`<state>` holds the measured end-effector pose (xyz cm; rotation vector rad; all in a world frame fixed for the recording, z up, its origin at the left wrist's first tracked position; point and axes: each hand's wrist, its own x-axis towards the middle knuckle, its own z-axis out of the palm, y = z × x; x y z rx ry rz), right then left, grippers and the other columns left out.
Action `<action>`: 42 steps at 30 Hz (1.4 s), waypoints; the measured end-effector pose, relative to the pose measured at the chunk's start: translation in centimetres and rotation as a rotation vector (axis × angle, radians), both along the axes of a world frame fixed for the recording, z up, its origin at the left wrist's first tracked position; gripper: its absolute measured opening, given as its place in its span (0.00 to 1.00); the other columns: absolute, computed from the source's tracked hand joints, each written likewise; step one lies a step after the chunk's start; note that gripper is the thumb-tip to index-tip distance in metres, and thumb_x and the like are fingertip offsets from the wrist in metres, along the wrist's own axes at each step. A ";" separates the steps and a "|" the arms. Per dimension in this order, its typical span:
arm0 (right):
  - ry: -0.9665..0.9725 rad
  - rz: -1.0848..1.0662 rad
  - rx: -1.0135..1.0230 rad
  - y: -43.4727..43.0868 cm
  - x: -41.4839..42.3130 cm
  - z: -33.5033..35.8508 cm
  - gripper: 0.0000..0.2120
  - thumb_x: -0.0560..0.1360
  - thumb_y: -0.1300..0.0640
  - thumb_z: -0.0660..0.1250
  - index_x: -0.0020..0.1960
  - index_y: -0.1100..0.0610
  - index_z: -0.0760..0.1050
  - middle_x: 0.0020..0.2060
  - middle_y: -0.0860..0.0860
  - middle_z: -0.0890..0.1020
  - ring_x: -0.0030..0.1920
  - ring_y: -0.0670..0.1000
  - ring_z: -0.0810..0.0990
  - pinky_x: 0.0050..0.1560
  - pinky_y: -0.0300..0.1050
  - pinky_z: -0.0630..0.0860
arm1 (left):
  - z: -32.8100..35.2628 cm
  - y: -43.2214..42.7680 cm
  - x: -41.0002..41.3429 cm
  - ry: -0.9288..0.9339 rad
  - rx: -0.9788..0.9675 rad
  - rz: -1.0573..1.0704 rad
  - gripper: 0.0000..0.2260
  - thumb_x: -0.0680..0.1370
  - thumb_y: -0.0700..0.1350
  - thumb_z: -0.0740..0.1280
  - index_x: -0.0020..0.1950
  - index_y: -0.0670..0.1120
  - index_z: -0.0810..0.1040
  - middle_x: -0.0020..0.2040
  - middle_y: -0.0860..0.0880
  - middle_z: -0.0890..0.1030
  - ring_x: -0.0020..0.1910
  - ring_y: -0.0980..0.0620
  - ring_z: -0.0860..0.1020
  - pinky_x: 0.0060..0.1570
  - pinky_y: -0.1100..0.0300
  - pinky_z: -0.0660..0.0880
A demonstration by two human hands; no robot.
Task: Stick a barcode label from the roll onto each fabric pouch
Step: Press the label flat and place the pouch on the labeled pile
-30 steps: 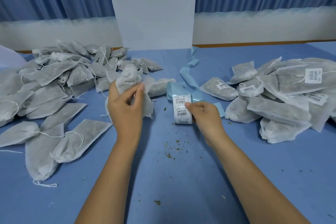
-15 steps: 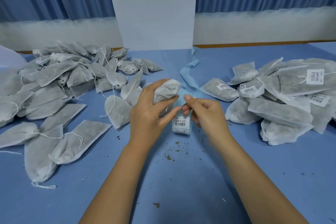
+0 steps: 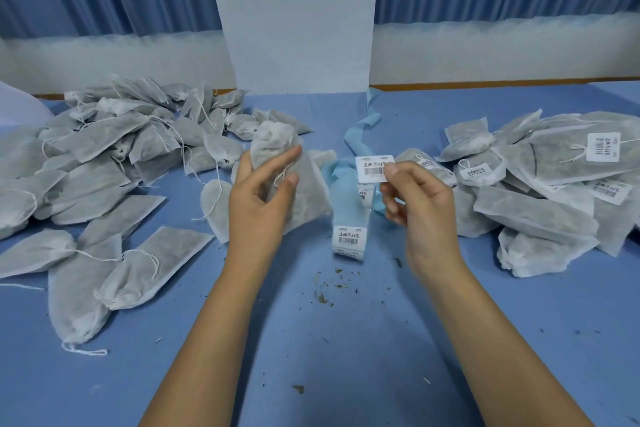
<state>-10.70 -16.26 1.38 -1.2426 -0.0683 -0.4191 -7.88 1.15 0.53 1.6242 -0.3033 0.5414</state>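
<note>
A blue table (image 3: 311, 374) is seen to fill the lower view. On its left side a heap of grey pouches (image 3: 104, 163) with white drawstrings is spread out; no labels are seen on their visible faces. On the right side a second heap of pouches (image 3: 540, 215) is piled, and white barcode labels are seen on several of these.

Between the heaps, one pouch (image 3: 308, 194) is held upright above the table by the left hand (image 3: 263, 198). The pouch is grasped from behind, with the thumb at its left edge and the fingers curled loosely across its front; its drawstring is seen beside a fingertip.

The right hand (image 3: 422, 204) is raised just to the right of that pouch. Its lower fingers are curled towards the palm.

The roll (image 3: 349, 241) is lying on the table between the two hands, with a barcode label showing on its near end. A pale blue backing strip (image 3: 360, 135) is trailed from it towards the far edge.

A single label (image 3: 374, 168) is pinched by its right edge between the right thumb and forefinger, print side towards the camera, clear of the pouch.

Dark crumbs (image 3: 325, 295) are scattered on the table in front of the roll.
</note>
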 end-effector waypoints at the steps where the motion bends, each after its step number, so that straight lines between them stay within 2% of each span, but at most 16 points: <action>1: -0.040 0.053 -0.016 0.5 -0.1 -0.1 0.13 0.74 0.59 0.67 0.32 0.50 0.77 0.28 0.47 0.74 0.26 0.44 0.65 0.27 0.32 0.62 | 0.1 -0.1 -0.1 -0.006 0.004 -0.038 0.16 0.78 0.35 0.67 0.59 0.54 0.81 0.60 0.53 0.73 0.60 0.68 0.73 0.60 0.72 0.67; 5: -0.099 0.179 -0.170 2.0 -0.4 -0.6 0.09 0.72 0.56 0.67 0.33 0.49 0.79 0.28 0.45 0.75 0.27 0.46 0.66 0.29 0.34 0.64 | 0.2 -0.7 -0.4 -0.049 0.078 -0.140 0.20 0.75 0.33 0.69 0.59 0.56 0.80 0.57 0.51 0.74 0.62 0.67 0.73 0.59 0.73 0.68; 9: -0.150 0.201 -0.219 2.7 -0.7 -0.8 0.07 0.76 0.64 0.67 0.40 0.57 0.79 0.29 0.42 0.78 0.29 0.40 0.72 0.33 0.29 0.68 | 0.0 -1.0 -0.5 -0.080 0.167 -0.203 0.24 0.71 0.30 0.67 0.62 0.53 0.78 0.54 0.57 0.73 0.55 0.66 0.75 0.53 0.73 0.70; 14: -0.144 0.148 -0.201 2.8 -0.6 -1.1 0.07 0.76 0.66 0.66 0.42 0.58 0.79 0.28 0.40 0.78 0.29 0.39 0.75 0.33 0.27 0.69 | -0.1 -1.0 -0.5 -0.104 0.237 -0.238 0.22 0.72 0.31 0.71 0.62 0.49 0.77 0.57 0.50 0.74 0.58 0.63 0.75 0.58 0.71 0.69; 18: -0.163 0.066 -0.147 2.3 -0.5 -0.9 0.05 0.74 0.61 0.67 0.40 0.55 0.78 0.31 0.43 0.78 0.31 0.41 0.73 0.34 0.31 0.68 | 0.0 -0.7 -0.5 -0.101 0.150 -0.231 0.11 0.77 0.40 0.67 0.58 0.50 0.81 0.54 0.52 0.77 0.56 0.62 0.76 0.56 0.70 0.69; 20: -0.170 0.071 -0.079 2.2 -0.5 -0.8 0.02 0.72 0.60 0.67 0.44 0.56 0.77 0.36 0.47 0.81 0.33 0.46 0.75 0.32 0.36 0.70 | 0.0 -0.7 -0.3 -0.093 0.100 -0.228 0.11 0.78 0.36 0.64 0.54 0.49 0.82 0.54 0.52 0.78 0.56 0.61 0.77 0.56 0.70 0.69; 21: -0.175 0.083 -0.059 2.3 -0.5 -0.8 0.05 0.72 0.61 0.67 0.48 0.57 0.77 0.39 0.50 0.82 0.37 0.49 0.77 0.33 0.38 0.72 | 0.0 -0.7 -0.2 -0.081 0.076 -0.240 0.13 0.77 0.34 0.64 0.52 0.49 0.82 0.54 0.51 0.77 0.57 0.60 0.77 0.57 0.69 0.70; 24: -0.192 0.127 -0.068 2.7 -0.5 -0.9 0.12 0.73 0.67 0.67 0.55 0.59 0.74 0.47 0.54 0.83 0.47 0.54 0.81 0.45 0.41 0.78 | -0.1 -0.5 0.0 -0.060 0.039 -0.314 0.19 0.74 0.28 0.66 0.50 0.52 0.83 0.57 0.47 0.77 0.60 0.55 0.77 0.60 0.64 0.71; 27: -0.165 0.110 -0.046 2.7 -0.4 -1.1 0.12 0.75 0.70 0.66 0.57 0.62 0.74 0.51 0.58 0.82 0.51 0.57 0.82 0.55 0.47 0.78 | 0.1 -0.2 -0.1 -0.016 0.002 -0.361 0.24 0.72 0.30 0.68 0.51 0.61 0.84 0.61 0.45 0.78 0.62 0.57 0.76 0.61 0.64 0.72; 29: -0.155 0.105 -0.002 2.6 -0.3 -1.1 0.11 0.75 0.69 0.66 0.56 0.63 0.73 0.51 0.59 0.82 0.51 0.56 0.83 0.57 0.49 0.78 | 0.1 -0.1 -0.1 0.029 -0.012 -0.357 0.25 0.71 0.32 0.69 0.54 0.62 0.83 0.63 0.45 0.78 0.65 0.57 0.75 0.66 0.58 0.71; 31: -0.161 0.105 0.026 2.6 -0.3 -1.0 0.11 0.74 0.66 0.67 0.56 0.62 0.73 0.50 0.58 0.83 0.52 0.56 0.83 0.57 0.48 0.78 | 0.1 0.0 -0.2 0.065 -0.011 -0.341 0.23 0.70 0.35 0.70 0.56 0.61 0.82 0.63 0.50 0.79 0.67 0.56 0.73 0.70 0.52 0.68; 32: -0.169 0.105 0.024 2.6 -0.3 -1.0 0.11 0.74 0.65 0.66 0.56 0.62 0.73 0.49 0.57 0.83 0.52 0.56 0.83 0.57 0.47 0.77 | 0.1 0.0 -0.2 0.072 -0.017 -0.334 0.21 0.71 0.37 0.71 0.58 0.60 0.81 0.63 0.52 0.80 0.67 0.57 0.73 0.69 0.53 0.68; 35: -0.191 0.120 -0.021 2.6 -0.4 -1.2 0.12 0.75 0.65 0.65 0.58 0.63 0.72 0.49 0.55 0.83 0.52 0.56 0.83 0.57 0.46 0.77 | 0.2 -0.1 -0.3 0.049 -0.010 -0.280 0.12 0.78 0.42 0.67 0.58 0.56 0.81 0.59 0.54 0.81 0.62 0.61 0.76 0.62 0.66 0.70; 38: -0.176 0.137 -0.047 2.8 -0.5 -1.3 0.09 0.75 0.64 0.65 0.55 0.62 0.74 0.47 0.54 0.84 0.48 0.54 0.84 0.51 0.42 0.78 | 0.2 -0.1 0.0 0.033 0.020 -0.206 0.17 0.78 0.33 0.65 0.57 0.54 0.81 0.54 0.55 0.81 0.49 0.67 0.77 0.52 0.72 0.71; 40: -0.171 0.137 -0.087 2.8 -0.5 -1.3 0.05 0.75 0.63 0.65 0.51 0.61 0.76 0.41 0.52 0.83 0.40 0.52 0.83 0.42 0.40 0.76 | 0.1 -0.1 0.1 0.019 0.054 -0.197 0.23 0.74 0.27 0.64 0.57 0.53 0.81 0.51 0.55 0.78 0.42 0.69 0.75 0.46 0.77 0.68; 42: -0.166 0.149 -0.126 2.8 -0.5 -1.4 0.03 0.77 0.64 0.65 0.48 0.60 0.78 0.35 0.51 0.81 0.32 0.50 0.79 0.34 0.39 0.73 | -0.1 -0.2 0.2 0.011 0.084 -0.230 0.26 0.73 0.25 0.63 0.59 0.53 0.80 0.52 0.53 0.77 0.48 0.66 0.76 0.51 0.73 0.69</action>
